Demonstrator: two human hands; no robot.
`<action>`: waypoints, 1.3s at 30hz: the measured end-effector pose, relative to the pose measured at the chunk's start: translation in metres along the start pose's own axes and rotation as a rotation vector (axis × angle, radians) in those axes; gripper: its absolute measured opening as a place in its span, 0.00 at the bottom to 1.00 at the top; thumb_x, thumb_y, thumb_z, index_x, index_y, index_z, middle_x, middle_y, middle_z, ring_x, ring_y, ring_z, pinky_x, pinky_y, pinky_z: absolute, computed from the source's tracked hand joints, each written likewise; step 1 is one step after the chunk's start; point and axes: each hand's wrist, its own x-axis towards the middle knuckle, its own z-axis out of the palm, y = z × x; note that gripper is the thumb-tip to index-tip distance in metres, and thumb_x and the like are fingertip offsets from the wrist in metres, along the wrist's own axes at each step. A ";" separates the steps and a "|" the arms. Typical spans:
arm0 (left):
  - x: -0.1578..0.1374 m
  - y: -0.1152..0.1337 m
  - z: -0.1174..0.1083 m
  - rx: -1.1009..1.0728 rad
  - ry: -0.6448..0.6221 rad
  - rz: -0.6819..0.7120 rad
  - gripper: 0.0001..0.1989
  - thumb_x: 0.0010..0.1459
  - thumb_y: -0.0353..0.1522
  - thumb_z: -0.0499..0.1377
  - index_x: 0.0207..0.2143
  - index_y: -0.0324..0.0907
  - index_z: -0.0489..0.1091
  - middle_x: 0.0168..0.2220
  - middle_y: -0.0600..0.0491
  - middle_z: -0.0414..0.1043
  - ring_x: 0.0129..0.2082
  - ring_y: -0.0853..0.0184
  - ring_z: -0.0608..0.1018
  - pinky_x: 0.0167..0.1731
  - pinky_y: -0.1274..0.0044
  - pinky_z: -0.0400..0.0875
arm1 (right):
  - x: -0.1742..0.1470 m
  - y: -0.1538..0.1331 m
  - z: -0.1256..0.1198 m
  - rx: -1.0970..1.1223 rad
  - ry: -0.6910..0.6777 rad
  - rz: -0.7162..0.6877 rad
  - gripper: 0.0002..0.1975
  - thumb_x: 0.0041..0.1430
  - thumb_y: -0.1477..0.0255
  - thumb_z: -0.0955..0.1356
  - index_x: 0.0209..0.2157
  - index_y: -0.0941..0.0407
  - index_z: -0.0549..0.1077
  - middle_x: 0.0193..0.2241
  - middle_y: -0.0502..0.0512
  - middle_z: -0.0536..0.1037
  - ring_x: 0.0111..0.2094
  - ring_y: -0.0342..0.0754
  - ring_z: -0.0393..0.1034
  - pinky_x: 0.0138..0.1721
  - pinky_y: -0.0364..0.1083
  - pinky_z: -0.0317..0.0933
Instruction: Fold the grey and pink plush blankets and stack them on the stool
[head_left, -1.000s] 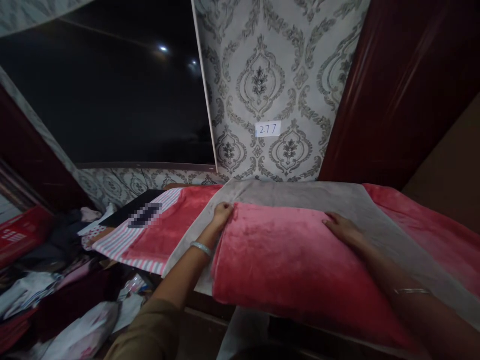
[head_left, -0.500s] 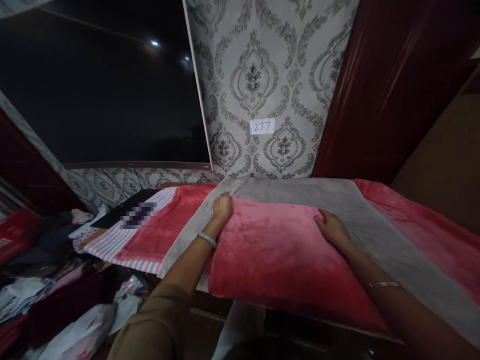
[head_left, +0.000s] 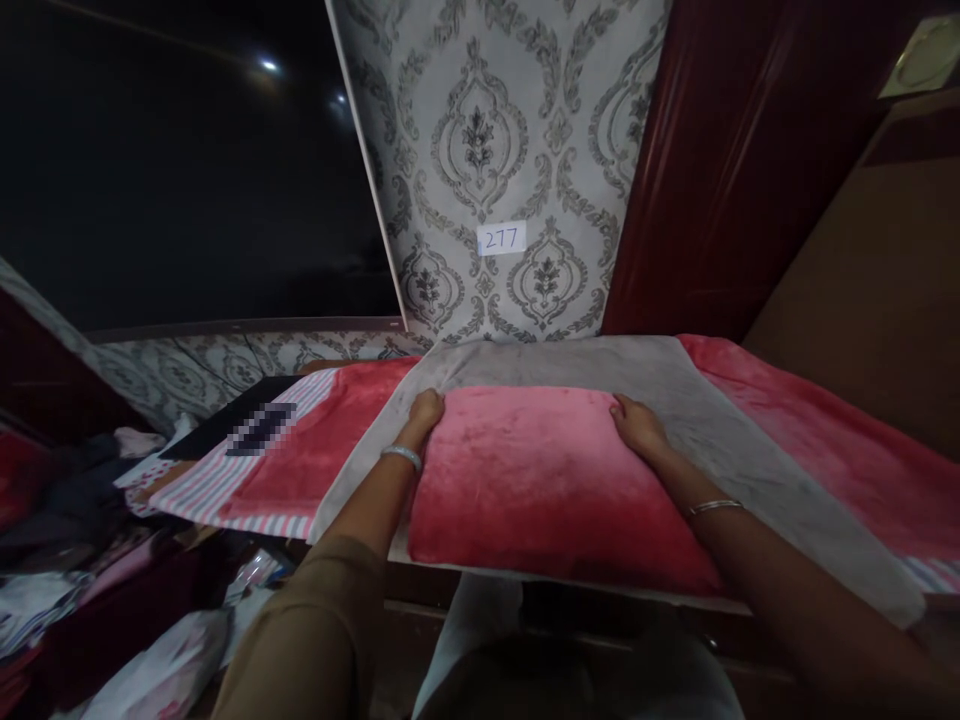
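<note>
A plush blanket lies across the table, its pink-to-red folded panel [head_left: 555, 490] resting on a grey section [head_left: 750, 490]. My left hand [head_left: 427, 411] is closed on the panel's far left corner. At the far right corner, my right hand [head_left: 637, 425] grips the same panel, the thumb over its edge. The panel lies roughly flat between both hands, its near edge along the table front. More red plush [head_left: 300, 465] with a striped border spreads to the left, and another red part [head_left: 817, 450] to the right. How these parts join beneath the panel is hidden.
A large dark screen [head_left: 187, 170] hangs on the left. A paper label [head_left: 501, 238] marked 277 is on the patterned wall [head_left: 480, 130] behind. Clothes and a plastic bag [head_left: 161, 665] are heaped at lower left. A dark red glossy column [head_left: 690, 180] rises at back right.
Both hands have drawn the folded panel slightly towards me and lowered it, so it lies flatter, with more grey showing behind it. The camera view has also shifted.
</note>
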 end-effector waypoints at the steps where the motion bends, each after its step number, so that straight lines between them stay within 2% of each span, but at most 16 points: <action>1: 0.000 0.001 -0.004 0.028 -0.003 0.001 0.14 0.63 0.33 0.54 0.47 0.38 0.74 0.48 0.36 0.78 0.50 0.55 0.79 0.45 0.71 0.70 | 0.001 0.000 -0.002 -0.001 -0.013 0.002 0.27 0.68 0.69 0.56 0.64 0.61 0.65 0.54 0.68 0.75 0.54 0.56 0.71 0.54 0.51 0.64; 3: -0.003 0.008 -0.010 0.094 0.006 0.027 0.17 0.64 0.33 0.52 0.51 0.38 0.72 0.51 0.36 0.76 0.53 0.54 0.78 0.48 0.70 0.69 | 0.004 -0.001 -0.007 -0.004 -0.044 0.011 0.27 0.67 0.69 0.56 0.63 0.62 0.66 0.54 0.69 0.75 0.54 0.57 0.71 0.54 0.52 0.64; 6: -0.017 0.029 -0.008 0.147 0.014 0.158 0.20 0.66 0.36 0.50 0.57 0.40 0.68 0.57 0.39 0.72 0.58 0.56 0.73 0.55 0.70 0.64 | 0.012 -0.007 -0.015 -0.024 -0.070 0.034 0.26 0.65 0.69 0.59 0.62 0.61 0.68 0.56 0.70 0.74 0.55 0.61 0.70 0.54 0.57 0.64; 9: -0.032 0.051 0.006 0.187 -0.033 0.301 0.22 0.66 0.42 0.52 0.57 0.42 0.69 0.60 0.42 0.69 0.62 0.55 0.68 0.61 0.67 0.55 | 0.018 -0.021 -0.020 -0.041 -0.064 0.027 0.26 0.66 0.65 0.59 0.62 0.56 0.69 0.60 0.68 0.70 0.58 0.64 0.66 0.55 0.63 0.61; 12: -0.037 0.059 0.021 0.227 -0.090 0.348 0.24 0.66 0.45 0.51 0.56 0.41 0.70 0.60 0.40 0.69 0.63 0.50 0.65 0.63 0.58 0.50 | 0.020 -0.034 -0.015 -0.047 -0.092 -0.001 0.24 0.67 0.62 0.58 0.57 0.54 0.73 0.57 0.65 0.73 0.57 0.64 0.67 0.56 0.66 0.59; 15: -0.031 0.052 0.030 0.253 -0.132 0.337 0.25 0.68 0.45 0.46 0.53 0.39 0.72 0.57 0.38 0.72 0.60 0.48 0.68 0.61 0.54 0.52 | 0.018 -0.034 -0.005 -0.048 -0.110 -0.026 0.25 0.69 0.61 0.54 0.54 0.54 0.75 0.56 0.64 0.74 0.58 0.62 0.66 0.57 0.65 0.58; 19: -0.017 0.041 0.035 0.263 -0.141 0.329 0.26 0.69 0.46 0.44 0.50 0.39 0.73 0.56 0.38 0.72 0.58 0.50 0.69 0.59 0.58 0.56 | 0.017 -0.019 0.005 -0.043 -0.107 -0.050 0.28 0.70 0.61 0.51 0.54 0.57 0.74 0.55 0.66 0.74 0.57 0.60 0.66 0.56 0.58 0.61; 23: -0.008 0.034 0.042 0.250 -0.133 0.325 0.26 0.70 0.44 0.41 0.51 0.40 0.73 0.56 0.39 0.71 0.59 0.51 0.68 0.58 0.59 0.57 | 0.021 -0.008 0.010 -0.059 -0.096 -0.017 0.29 0.69 0.60 0.51 0.56 0.57 0.73 0.53 0.69 0.74 0.55 0.64 0.66 0.53 0.61 0.62; 29: -0.001 0.026 0.045 0.199 -0.133 0.294 0.22 0.70 0.38 0.42 0.51 0.42 0.72 0.55 0.42 0.72 0.58 0.53 0.68 0.57 0.60 0.60 | 0.023 -0.004 0.016 -0.045 -0.055 0.014 0.29 0.70 0.62 0.50 0.54 0.58 0.73 0.54 0.69 0.73 0.56 0.63 0.66 0.54 0.61 0.61; 34: 0.002 0.023 0.044 0.144 -0.127 0.273 0.20 0.70 0.36 0.44 0.50 0.43 0.73 0.55 0.43 0.72 0.59 0.54 0.68 0.58 0.61 0.60 | 0.019 -0.006 0.012 -0.039 -0.059 0.019 0.28 0.70 0.63 0.50 0.55 0.58 0.73 0.54 0.69 0.73 0.56 0.62 0.66 0.54 0.59 0.61; 39: 0.010 0.016 0.042 0.062 -0.134 0.256 0.18 0.69 0.34 0.45 0.46 0.45 0.75 0.54 0.49 0.75 0.56 0.60 0.72 0.55 0.69 0.64 | 0.016 -0.011 0.008 -0.030 -0.055 0.031 0.28 0.70 0.64 0.50 0.55 0.58 0.73 0.55 0.68 0.73 0.56 0.62 0.66 0.55 0.59 0.61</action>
